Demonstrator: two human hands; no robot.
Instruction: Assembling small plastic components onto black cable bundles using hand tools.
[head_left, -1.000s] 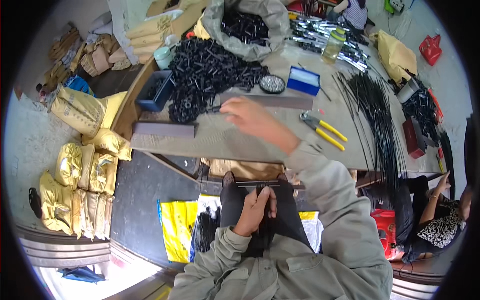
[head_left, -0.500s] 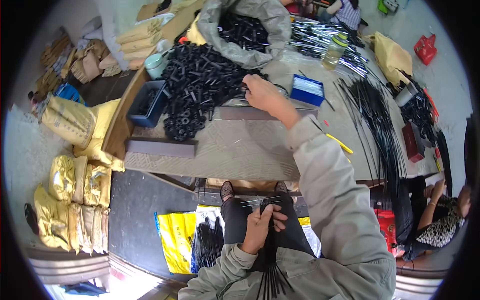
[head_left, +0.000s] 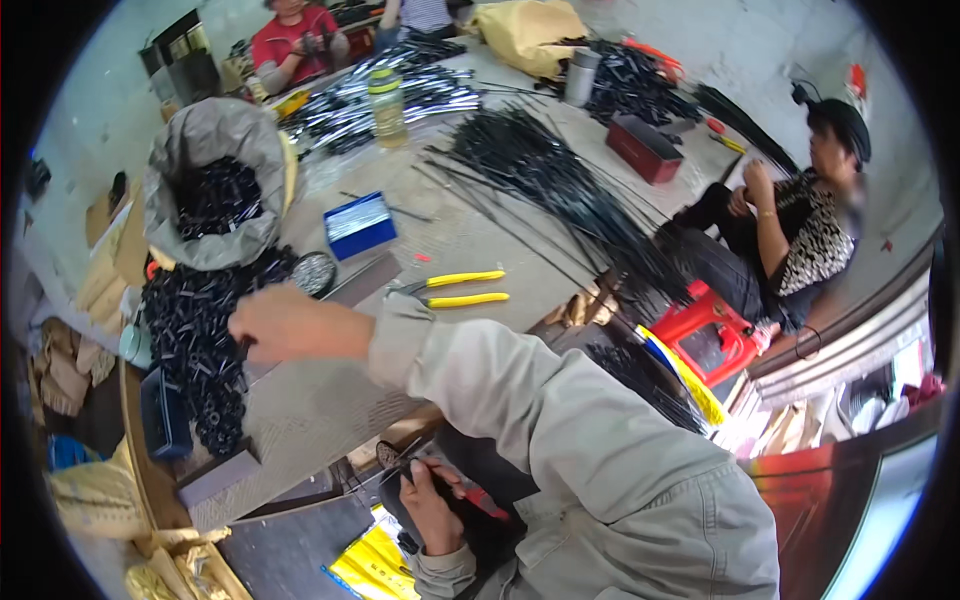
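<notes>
My right hand (head_left: 296, 325), slightly blurred, reaches over the near side of a heap of small black tubular parts (head_left: 195, 320). Its fingers are curled together, and whatever they pinch is too unclear to name. Low over my lap, my left hand (head_left: 432, 508) is closed around a bundle of thin black rods, which mostly vanishes against my dark trousers. Behind the heap, a grey sack (head_left: 215, 135) stands open with more black parts inside. A round dish of small shiny pieces (head_left: 314, 272) sits beside the heap, close to a blue box (head_left: 358, 226).
Yellow-handled pliers (head_left: 466, 288) lie beyond my right forearm. Long black rods (head_left: 560, 190) spread across the table, near a bottle (head_left: 386, 108) and a dark red box (head_left: 643, 150). A person (head_left: 800, 215) sits at the right by a red stool (head_left: 708, 335); another person in red (head_left: 295, 45) works at the back.
My view has swung to the right, bringing the seated person and red stool further in. My right hand stays at the black heap, now over its near side. My left hand keeps its low place.
</notes>
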